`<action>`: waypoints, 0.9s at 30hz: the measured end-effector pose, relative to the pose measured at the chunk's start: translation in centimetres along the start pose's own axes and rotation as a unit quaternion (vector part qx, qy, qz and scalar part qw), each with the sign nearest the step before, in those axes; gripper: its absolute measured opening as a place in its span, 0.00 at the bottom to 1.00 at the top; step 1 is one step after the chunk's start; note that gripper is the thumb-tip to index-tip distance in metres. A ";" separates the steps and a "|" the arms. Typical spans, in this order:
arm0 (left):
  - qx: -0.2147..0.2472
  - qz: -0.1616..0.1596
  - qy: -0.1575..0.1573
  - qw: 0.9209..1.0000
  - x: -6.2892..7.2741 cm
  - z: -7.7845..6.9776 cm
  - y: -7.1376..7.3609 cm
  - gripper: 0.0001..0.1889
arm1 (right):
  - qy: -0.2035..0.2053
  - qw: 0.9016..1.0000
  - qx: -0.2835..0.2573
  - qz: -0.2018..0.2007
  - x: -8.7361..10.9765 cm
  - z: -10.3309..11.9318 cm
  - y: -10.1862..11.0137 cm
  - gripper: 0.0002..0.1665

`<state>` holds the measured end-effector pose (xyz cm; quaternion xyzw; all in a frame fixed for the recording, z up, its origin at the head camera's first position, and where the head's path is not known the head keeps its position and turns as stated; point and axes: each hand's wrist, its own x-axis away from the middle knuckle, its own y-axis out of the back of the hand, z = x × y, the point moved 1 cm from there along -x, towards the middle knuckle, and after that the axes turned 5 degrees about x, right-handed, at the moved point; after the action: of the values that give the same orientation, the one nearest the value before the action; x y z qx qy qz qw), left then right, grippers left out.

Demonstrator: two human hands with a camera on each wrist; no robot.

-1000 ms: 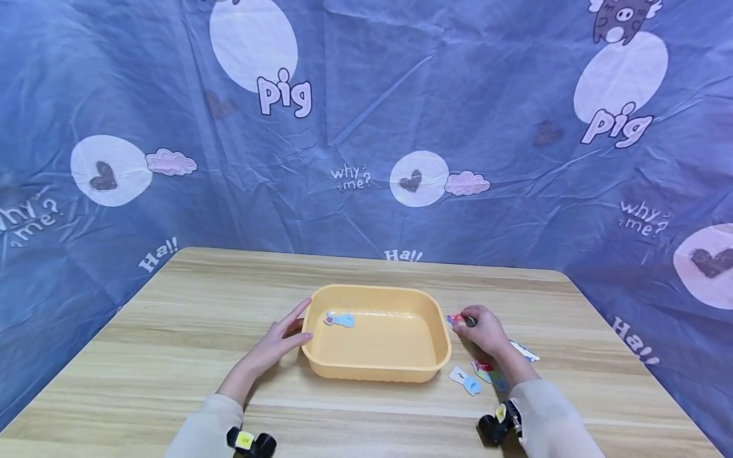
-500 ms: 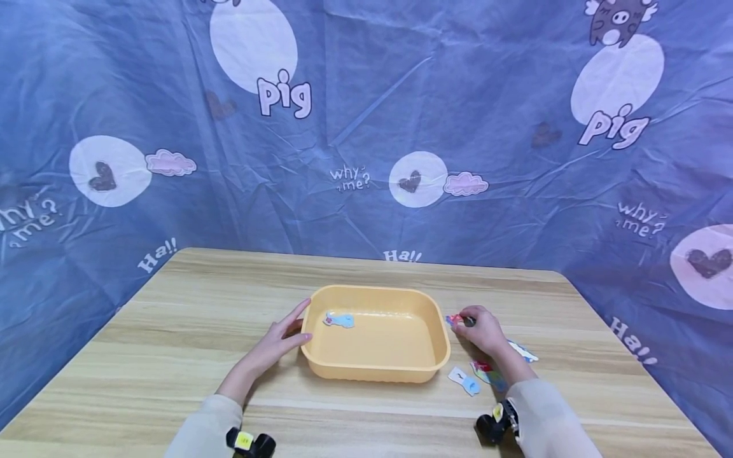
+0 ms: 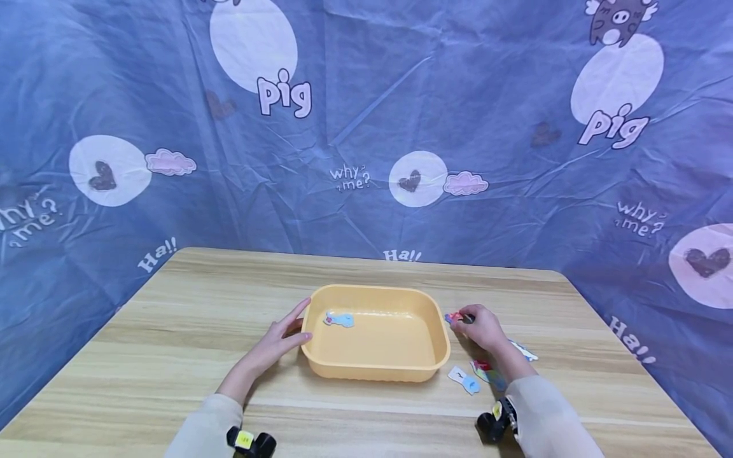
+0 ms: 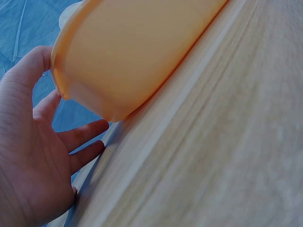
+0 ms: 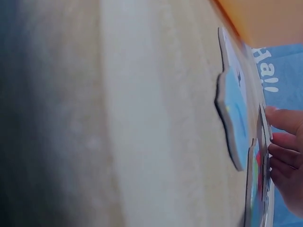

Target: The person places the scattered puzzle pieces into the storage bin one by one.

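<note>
In the head view, my left hand (image 3: 275,346) holds the left rim of a yellow-orange plastic tray (image 3: 372,374). The left wrist view has its thumb hooked over the rim, while the other fingers spread along the outside of the tray (image 4: 113,61). Right of the tray, my right hand (image 3: 485,329) pinches a small flat red-and-blue cut-out piece (image 3: 454,317). Something dark shows at its fingertips, perhaps another piece's back. In the right wrist view, the hand (image 5: 286,158) is largely cropped, with flat pieces beside its fingers. Inside the tray lies a light-blue piece (image 3: 341,320) with a red mark.
On the wooden table (image 3: 189,331) are a white-and-light-blue piece (image 3: 465,380), a red-and-green piece (image 3: 485,373) near the right forearm, and a white-and-blue piece (image 3: 523,350) beyond it. A blue printed cloth (image 3: 355,222) hangs behind the table.
My right hand makes only a slight finger movement, and the dark item at its fingertips shifts a little. The left hand and the tray stay in place.
</note>
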<state>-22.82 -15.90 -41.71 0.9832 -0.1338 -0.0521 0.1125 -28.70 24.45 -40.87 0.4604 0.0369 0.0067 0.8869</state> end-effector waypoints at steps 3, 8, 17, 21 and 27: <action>-0.004 0.000 -0.002 1.000 0.0 -0.1 0.0 0.34 | -0.016 1.000 -0.010 0.007 -0.1 0.1 0.2 0.25; 0.005 -0.001 0.003 1.000 0.0 0.0 0.0 0.34 | -0.033 0.999 -0.030 0.018 -0.4 0.4 0.3 0.26; -0.005 -0.007 0.019 1.000 0.1 0.2 0.1 0.34 | 0.033 0.999 0.000 -0.006 -0.7 1.4 1.5 0.25; -0.016 -0.008 0.018 1.000 0.1 0.1 0.0 0.34 | 0.061 0.998 0.009 -0.018 -0.9 2.1 2.2 0.23; -0.025 -0.002 0.002 1.000 0.0 0.1 0.1 0.34 | 0.089 0.995 -0.005 -0.037 -1.1 3.5 3.0 0.21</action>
<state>-22.80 -15.97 -41.76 0.9805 -0.1301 -0.0535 0.1375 -29.46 23.31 -36.35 0.4521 0.1322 0.0152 0.8820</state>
